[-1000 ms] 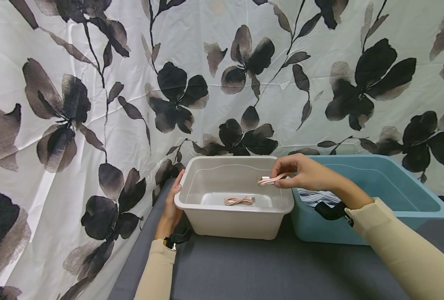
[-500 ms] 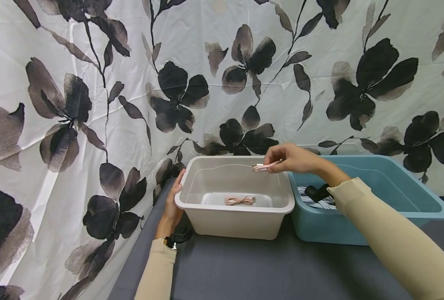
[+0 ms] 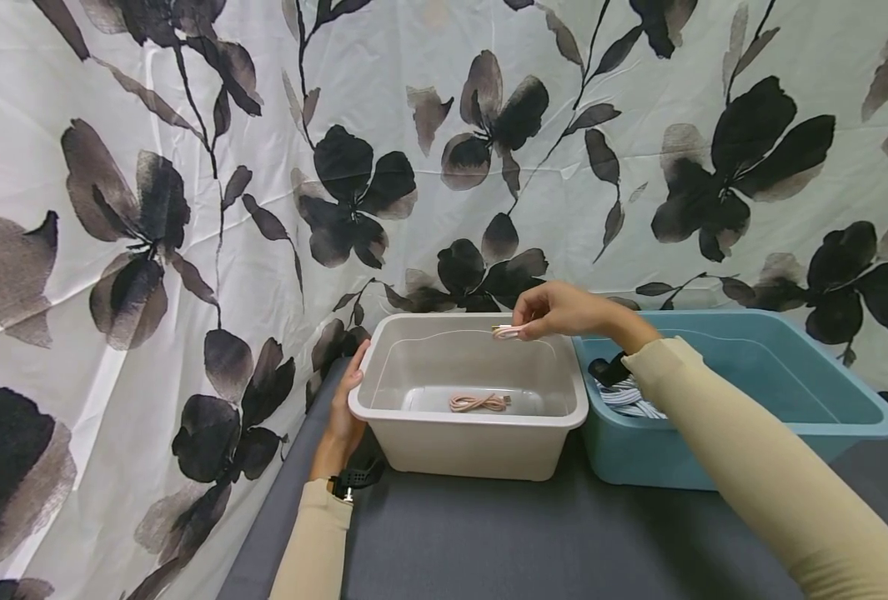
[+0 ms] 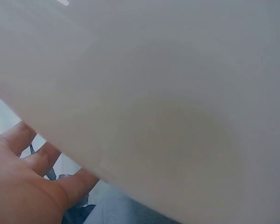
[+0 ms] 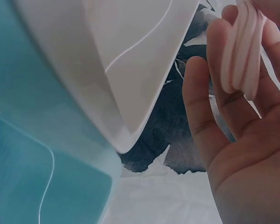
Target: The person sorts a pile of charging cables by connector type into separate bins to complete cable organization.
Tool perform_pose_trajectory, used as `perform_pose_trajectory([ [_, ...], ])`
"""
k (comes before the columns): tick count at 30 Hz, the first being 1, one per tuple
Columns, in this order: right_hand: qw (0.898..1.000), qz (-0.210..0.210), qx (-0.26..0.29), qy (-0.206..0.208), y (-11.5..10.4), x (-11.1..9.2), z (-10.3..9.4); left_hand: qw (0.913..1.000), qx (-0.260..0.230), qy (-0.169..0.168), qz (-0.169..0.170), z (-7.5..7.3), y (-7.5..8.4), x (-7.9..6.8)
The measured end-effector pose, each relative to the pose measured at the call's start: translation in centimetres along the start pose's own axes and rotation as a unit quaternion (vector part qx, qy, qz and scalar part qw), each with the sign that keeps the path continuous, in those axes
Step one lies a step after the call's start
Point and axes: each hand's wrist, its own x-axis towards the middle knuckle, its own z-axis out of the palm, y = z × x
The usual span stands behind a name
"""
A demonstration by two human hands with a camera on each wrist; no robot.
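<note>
My right hand [image 3: 564, 310] pinches a folded pale pink cable [image 3: 507, 332] above the back right of the cream bin [image 3: 459, 446]. In the right wrist view the loops of this cable [image 5: 242, 58] lie between thumb and fingers, with the other fingers extended. A second pink cable [image 3: 479, 402], bundled up, rests on the floor of the cream bin. At that bin's left end my left hand [image 3: 346, 412] lies against the outer wall under the rim. Its fingers look stretched out along the wall in the left wrist view, where the bin's pale side [image 4: 177, 93] fills most of the frame.
Right beside the cream bin stands a larger blue bin [image 3: 774, 358], with white cables [image 3: 631, 400] in its left part, partly behind my right forearm. Both bins are on a grey surface [image 3: 534, 533]. A floral curtain [image 3: 428, 208] hangs close behind and to the left.
My right hand has moved left and up with the pink cable, from the cream bin's right end toward its back rim. The left hand and both bins have stayed put.
</note>
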Motion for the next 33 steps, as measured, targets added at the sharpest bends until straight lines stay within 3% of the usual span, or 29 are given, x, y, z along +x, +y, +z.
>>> perform_pose_trajectory([
  [11,0.999,-0.013,-0.026,-0.015,0.4,1.7,0.7,0.9999,0.010,-0.001,0.006,0.3,0.2,0.0],
  [19,1.000,-0.005,-0.003,-0.015,0.7,2.1,0.9,0.9999,0.008,0.001,0.009,0.4,0.3,-0.1],
  [33,1.000,-0.014,-0.013,0.008,-0.3,-0.1,0.1,1.0000,0.008,-0.005,-0.002,0.7,0.5,-0.1],
])
